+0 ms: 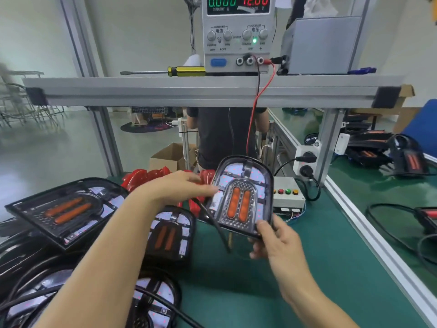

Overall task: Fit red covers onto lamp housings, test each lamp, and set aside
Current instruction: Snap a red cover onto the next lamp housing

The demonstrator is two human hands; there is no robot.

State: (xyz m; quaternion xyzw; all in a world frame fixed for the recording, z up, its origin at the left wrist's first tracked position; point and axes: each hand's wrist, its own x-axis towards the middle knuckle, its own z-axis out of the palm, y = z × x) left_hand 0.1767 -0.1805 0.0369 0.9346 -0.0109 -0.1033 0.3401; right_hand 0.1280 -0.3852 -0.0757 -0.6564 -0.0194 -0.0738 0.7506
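Here, right hand (275, 240) grips lamp housing (241, 197) bottom; left hand (182, 185) touches its side.

Power supply (237, 34) cut at the top edge, display digits only part shown; small panel lettering too blurred to read; red covers (151, 177) largely hidden behind left hand (179, 185) and raised lamp housing (241, 197); right hand (274, 242) fingers (254, 255) tucked out of sight beneath that housing; lower-left housings (151, 301) cropped by the frame; person (224, 136) behind the worktop (272, 292) masked above by the shelf (201, 91)
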